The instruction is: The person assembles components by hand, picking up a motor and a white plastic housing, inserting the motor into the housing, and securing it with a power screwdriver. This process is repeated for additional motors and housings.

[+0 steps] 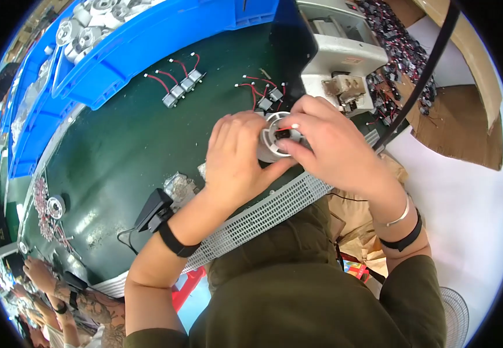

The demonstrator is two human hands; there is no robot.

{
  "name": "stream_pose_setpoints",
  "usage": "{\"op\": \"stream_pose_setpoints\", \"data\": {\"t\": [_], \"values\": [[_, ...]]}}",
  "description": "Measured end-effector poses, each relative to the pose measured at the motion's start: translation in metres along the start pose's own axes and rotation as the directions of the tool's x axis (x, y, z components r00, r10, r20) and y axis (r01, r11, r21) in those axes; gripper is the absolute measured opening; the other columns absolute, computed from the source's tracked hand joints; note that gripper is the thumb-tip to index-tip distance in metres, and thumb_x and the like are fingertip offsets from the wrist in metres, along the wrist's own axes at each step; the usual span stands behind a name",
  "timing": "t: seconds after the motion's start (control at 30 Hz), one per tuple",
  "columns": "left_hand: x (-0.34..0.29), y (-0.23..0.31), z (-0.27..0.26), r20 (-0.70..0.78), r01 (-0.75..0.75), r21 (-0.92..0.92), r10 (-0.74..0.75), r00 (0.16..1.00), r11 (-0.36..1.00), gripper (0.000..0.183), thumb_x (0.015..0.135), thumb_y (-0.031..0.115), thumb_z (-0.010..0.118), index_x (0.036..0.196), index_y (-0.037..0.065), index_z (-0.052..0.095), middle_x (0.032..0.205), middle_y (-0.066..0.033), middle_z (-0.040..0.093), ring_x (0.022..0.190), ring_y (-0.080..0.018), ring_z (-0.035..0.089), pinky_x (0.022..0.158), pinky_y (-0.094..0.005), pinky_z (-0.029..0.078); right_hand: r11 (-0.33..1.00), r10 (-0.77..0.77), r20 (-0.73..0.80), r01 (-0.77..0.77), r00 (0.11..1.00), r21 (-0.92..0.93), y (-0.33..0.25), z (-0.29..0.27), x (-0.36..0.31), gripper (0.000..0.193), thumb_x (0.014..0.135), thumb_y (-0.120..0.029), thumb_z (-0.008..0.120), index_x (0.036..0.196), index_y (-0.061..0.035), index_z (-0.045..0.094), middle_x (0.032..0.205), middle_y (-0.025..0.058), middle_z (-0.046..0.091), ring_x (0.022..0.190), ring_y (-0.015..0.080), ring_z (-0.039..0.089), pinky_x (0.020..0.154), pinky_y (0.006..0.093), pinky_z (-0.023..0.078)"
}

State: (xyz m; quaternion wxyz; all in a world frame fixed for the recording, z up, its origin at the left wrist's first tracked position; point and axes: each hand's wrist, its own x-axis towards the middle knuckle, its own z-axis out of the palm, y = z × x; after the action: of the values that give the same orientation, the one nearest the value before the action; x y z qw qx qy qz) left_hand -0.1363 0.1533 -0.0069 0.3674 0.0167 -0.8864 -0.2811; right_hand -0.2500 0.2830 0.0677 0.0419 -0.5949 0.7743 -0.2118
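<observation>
Over the green worktop (pixel 129 151), near its front edge, my left hand (pixel 231 155) is wrapped round the side of a white round plastic housing (pixel 268 153) with an open, ribbed top. My right hand (pixel 334 139) reaches over from the right, thumb and fingertips closed on a small black part (pixel 283 134) with a bit of red wire, inside the housing's opening. My fingers partly cover that part. Just beyond the housing lie a couple of small silver motors (pixel 270 98) with red wires. Farther left, several more motors (pixel 182 88) stand in a slanting row.
Blue bins (pixel 164 43) with white housings (pixel 89 37) line the far left. A pale machine (pixel 344 55) stands far right, beside a heap of small black parts (pixel 396 52) and cardboard (pixel 460 127). A black device (pixel 154 210) sits by my left forearm; a co-worker's arm (pixel 80 301) is lower left.
</observation>
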Motion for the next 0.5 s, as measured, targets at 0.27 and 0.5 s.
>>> {"op": "stream_pose_setpoints", "data": {"t": [0.27,0.5], "values": [[0.006,-0.005,-0.02,0.129,-0.284,0.068,0.273,0.953,0.957,0.044,0.066,0.035,0.074,0.105,0.019,0.063,0.117,-0.0154,0.053,0.107,-0.0342,0.052,0.089,-0.0462,0.043,0.785,0.139,-0.661,0.325,0.737,0.527,-0.033,-0.07,0.12,0.033,0.084,-0.018,0.064,0.103,0.0061,0.052,0.087,0.0081,0.057,0.076,0.0168,0.056,0.069,0.0282,0.046],[0.011,-0.004,-0.019,0.242,-0.216,-0.089,0.232,0.942,0.972,0.04,0.069,0.02,0.073,0.107,0.013,0.062,0.121,-0.0177,0.051,0.105,-0.0337,0.055,0.09,-0.0424,0.046,0.44,-0.078,-0.301,0.304,0.95,0.845,-0.015,-0.115,0.176,0.033,0.076,-0.015,0.072,0.097,0.0058,0.057,0.086,0.0092,0.059,0.074,0.0159,0.057,0.065,0.0256,0.047]]}}
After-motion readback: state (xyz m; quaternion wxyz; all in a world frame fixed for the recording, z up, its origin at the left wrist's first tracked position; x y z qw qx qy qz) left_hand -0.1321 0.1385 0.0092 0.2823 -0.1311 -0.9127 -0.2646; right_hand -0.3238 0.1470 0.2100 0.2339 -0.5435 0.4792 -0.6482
